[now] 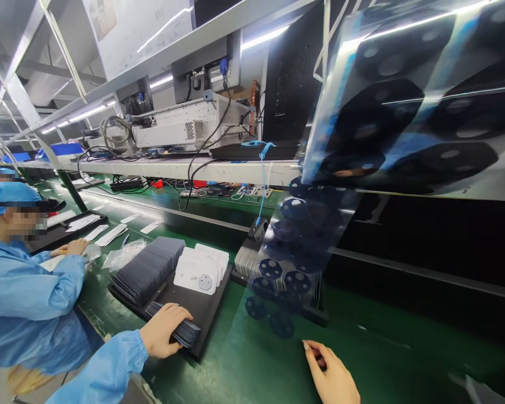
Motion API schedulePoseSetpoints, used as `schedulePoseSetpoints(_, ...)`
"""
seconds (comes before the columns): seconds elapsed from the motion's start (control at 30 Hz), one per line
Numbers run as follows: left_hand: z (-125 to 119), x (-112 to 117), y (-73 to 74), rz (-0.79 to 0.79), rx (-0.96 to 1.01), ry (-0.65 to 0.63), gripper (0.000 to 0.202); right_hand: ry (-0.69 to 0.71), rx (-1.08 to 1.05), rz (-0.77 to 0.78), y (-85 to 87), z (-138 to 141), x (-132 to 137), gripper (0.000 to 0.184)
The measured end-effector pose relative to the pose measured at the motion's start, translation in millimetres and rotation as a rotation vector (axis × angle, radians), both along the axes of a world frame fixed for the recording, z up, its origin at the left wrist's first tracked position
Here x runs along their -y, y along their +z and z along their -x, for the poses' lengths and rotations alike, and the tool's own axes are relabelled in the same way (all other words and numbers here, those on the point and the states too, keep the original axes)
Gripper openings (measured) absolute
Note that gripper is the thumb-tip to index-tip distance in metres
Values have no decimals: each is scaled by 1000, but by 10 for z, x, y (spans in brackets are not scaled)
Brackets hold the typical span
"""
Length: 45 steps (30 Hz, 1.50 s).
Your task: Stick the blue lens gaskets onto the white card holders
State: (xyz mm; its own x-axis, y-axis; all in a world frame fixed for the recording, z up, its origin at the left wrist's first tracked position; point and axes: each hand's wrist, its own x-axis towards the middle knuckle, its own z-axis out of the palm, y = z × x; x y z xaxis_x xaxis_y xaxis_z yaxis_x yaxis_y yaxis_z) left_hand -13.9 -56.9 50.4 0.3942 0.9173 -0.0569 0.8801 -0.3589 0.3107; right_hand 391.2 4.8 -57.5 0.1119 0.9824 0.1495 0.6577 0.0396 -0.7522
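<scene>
- In the head view, we see a short row of dark cards in the lower left of the frame, its long axis slanting from upper left to lower right; the left grip is closed around it over a black tray.
- We see a clear strip slanting from right of centre down and leftward, its lower end near the right grip, whose fingertips are close together; we cannot tell whether they hold anything.
- Beneath lies a green tabletop; above, a shelf bears white equipment. A co-worker in blue is at the left edge.
- We find the cards thin and closely packed, the strip see-through with dark, pale-spotted discs.
</scene>
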Motion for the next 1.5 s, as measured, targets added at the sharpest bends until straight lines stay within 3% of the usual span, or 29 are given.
schedulePoseSetpoints(0.13, 1, -61, -8, 11, -18, 10, 40, 4, -6, -16, -7, 4, 2, 41)
schedulePoseSetpoints(0.33, 21, -125, -34, -23, 41, 29, 36, -30, 10, -38, -22, 38, 3, 45)
schedulePoseSetpoints(0.53, 156, -127, 90, -176, 193, 243, 31, -4, 9, -35, 17, 33, 9, 39)
schedulePoseSetpoints(0.6, 160, -98, 186, -197, 310, 341, 35, -2, -4, -43, 22, 36, 6, 39)
schedulePoseSetpoints(0.7, 1, -2, 381, -115, 799, 562, 50, -34, -106, -55, 76, 50, 7, 45)
schedulePoseSetpoints(0.77, -215, 93, 516, -20, 1175, 709, 57, -110, -247, -58, 203, 63, 39, 52)
schedulePoseSetpoints(0.83, -481, 192, 623, 111, 1410, 762, 57, -242, -398, -60, 433, 90, 131, 59)
schedulePoseSetpoints(0.93, -903, 306, 706, 341, 1591, 755, 47, -365, -600, -113, 895, 208, 400, 57)
schedulePoseSetpoints(1.0, -1179, 339, 718, 473, 1654, 756, 44, -281, -708, -177, 1162, 365, 627, 52)
schedulePoseSetpoints(1.1, -1580, 337, 692, 597, 1678, 698, 45, -59, -766, -202, 1344, 660, 903, 52)
schedulePoseSetpoints(1.2, -1934, 307, 607, 649, 1668, 620, 47, 87, -886, -76, 1307, 859, 1022, 63)
schedulePoseSetpoints(1.33, -2266, 240, 369, 614, 1580, 584, 52, -5, -906, 72, 1239, 820, 1034, 57)
schedulePoseSetpoints(1.5, -2510, 171, -16, 391, 1510, 650, 59, -94, -913, 50, 1222, 601, 978, 58)
